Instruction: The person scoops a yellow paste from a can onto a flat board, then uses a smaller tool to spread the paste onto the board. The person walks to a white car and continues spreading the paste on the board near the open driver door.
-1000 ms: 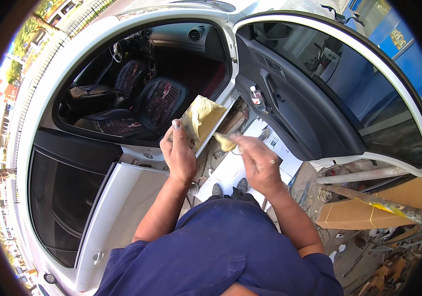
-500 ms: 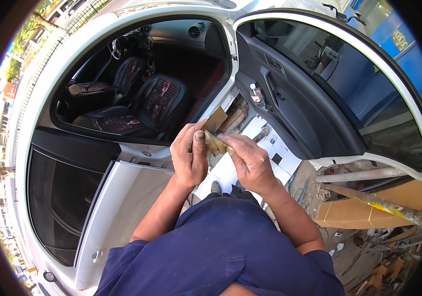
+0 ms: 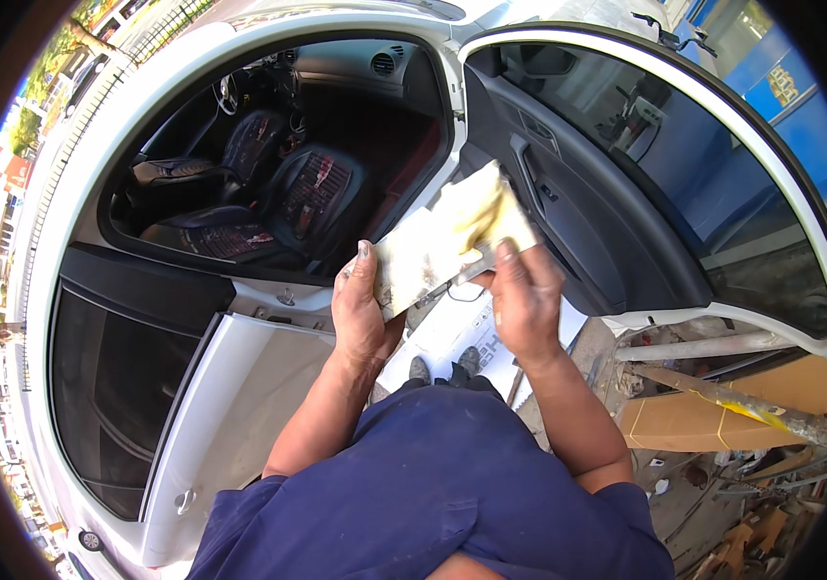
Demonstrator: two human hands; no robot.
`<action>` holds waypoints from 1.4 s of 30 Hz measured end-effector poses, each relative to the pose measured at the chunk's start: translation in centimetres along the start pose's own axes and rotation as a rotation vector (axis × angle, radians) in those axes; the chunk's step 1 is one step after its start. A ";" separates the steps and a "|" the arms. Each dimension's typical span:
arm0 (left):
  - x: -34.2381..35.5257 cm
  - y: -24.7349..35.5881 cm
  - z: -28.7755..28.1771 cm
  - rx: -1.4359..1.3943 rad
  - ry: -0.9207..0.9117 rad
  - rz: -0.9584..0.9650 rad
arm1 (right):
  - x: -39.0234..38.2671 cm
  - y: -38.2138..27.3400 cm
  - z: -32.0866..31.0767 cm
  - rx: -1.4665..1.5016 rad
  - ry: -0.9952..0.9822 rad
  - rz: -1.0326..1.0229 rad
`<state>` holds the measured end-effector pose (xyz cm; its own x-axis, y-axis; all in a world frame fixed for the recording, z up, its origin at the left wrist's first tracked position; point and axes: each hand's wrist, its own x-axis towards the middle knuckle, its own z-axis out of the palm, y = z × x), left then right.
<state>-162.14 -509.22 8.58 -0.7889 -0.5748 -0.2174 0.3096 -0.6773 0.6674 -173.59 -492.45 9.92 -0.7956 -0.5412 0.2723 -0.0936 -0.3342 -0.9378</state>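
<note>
A flat rectangular plate (image 3: pixel 423 246), pale and smeared, lies tilted face up in front of me. Yellowish putty (image 3: pixel 486 220) is spread in a thick patch toward its far right end. My left hand (image 3: pixel 360 309) is closed on the plate's near left end, thumb on top and the other fingers hidden beneath. At the right end, my right hand (image 3: pixel 527 295) is closed, its thumb beside the putty. It pinches a thin grey flat piece like a spreader, mostly hidden and blurred by motion.
A white car stands before me, its front door (image 3: pixel 578 184) swung wide to the right and seats (image 3: pixel 307 203) visible inside. The rear door (image 3: pixel 230 416) is at my left. White sheeting (image 3: pixel 452 338) lies underfoot. Metal poles (image 3: pixel 723 391) and cardboard (image 3: pixel 684 425) are at the right.
The plate has turned from nearly edge-on to face up, showing the putty on it. My right hand has moved right, and my left hand has shifted slightly down.
</note>
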 end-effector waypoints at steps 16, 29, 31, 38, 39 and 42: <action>0.9 1.0 -0.1 0.154 0.053 0.172 | -2.2 1.8 2.2 -0.995 -0.237 -0.624; -0.4 1.0 1.2 0.970 -0.028 0.711 | -1.7 1.5 2.4 -0.657 -0.267 -0.478; 0.1 1.4 0.9 0.966 -0.029 0.733 | -3.0 2.7 2.1 -0.648 -0.369 -0.392; 0.3 2.3 0.2 0.349 0.036 0.381 | -0.4 -0.9 -1.1 -0.209 0.042 -0.122; 0.1 2.3 -0.6 0.261 0.007 0.271 | 0.7 -1.3 -0.9 -0.015 0.117 -0.072; -0.4 0.7 -1.2 0.135 -0.044 0.087 | 1.2 -1.7 1.0 0.346 0.092 -0.024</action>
<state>-160.99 -510.04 8.25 -0.7859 -0.6056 -0.1253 0.3057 -0.5566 0.7725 -173.78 -493.31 12.03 -0.8477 -0.4636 0.2581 0.0831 -0.5963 -0.7984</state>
